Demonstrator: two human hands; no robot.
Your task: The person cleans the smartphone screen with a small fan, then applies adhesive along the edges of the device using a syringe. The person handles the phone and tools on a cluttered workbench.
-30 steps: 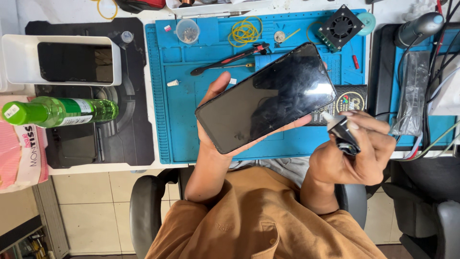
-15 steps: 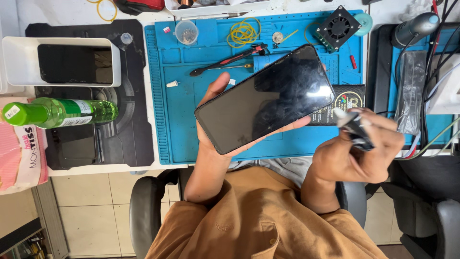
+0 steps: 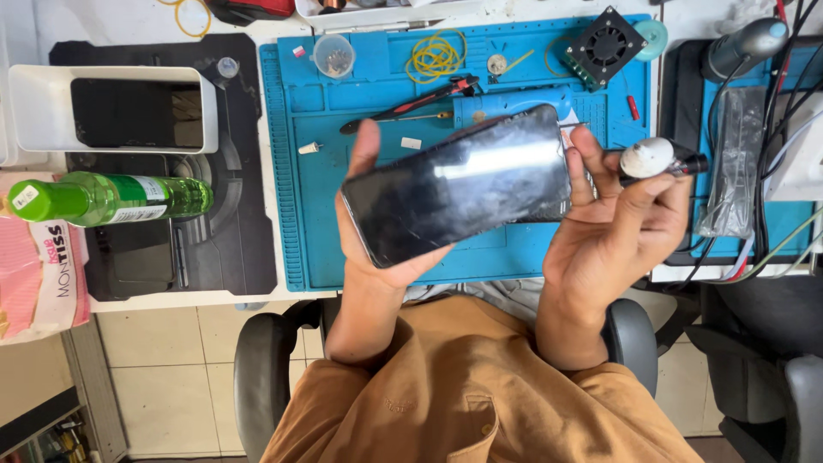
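While I sit at the tabletop: both my arms are raised over the blue mat [image 3: 343, 214], in orange sleeves.
Left hand: my left hand [image 3: 377, 249] cradles the phone [image 3: 459, 184] from underneath, thumb up along its left end, fingers wrapped behind so the grip is closed on it.
Phone position: it is lifted off the mat, between my two hands, dark glass facing up at me.
Phone long axis: it runs left to right with a slight tilt, the right end higher and farther from me, the left end lower and nearer my chest.
Right hand: my right hand [image 3: 613, 227] is curled shut around a small tool [image 3: 660, 159] with a white rounded body and a dark tip pointing right; its thumb rests against the phone's right edge.
On the mat behind the phone: tweezers [image 3: 411, 103] with red and black handles, yellow rubber bands [image 3: 435, 56], a small clear cup [image 3: 334, 56] and a black fan [image 3: 604, 47].
Left of the mat: a green bottle [image 3: 111, 199] lies on its side, cap pointing left, below a white tray [image 3: 111, 110].
Far left: a pink tissue pack [image 3: 34, 279].
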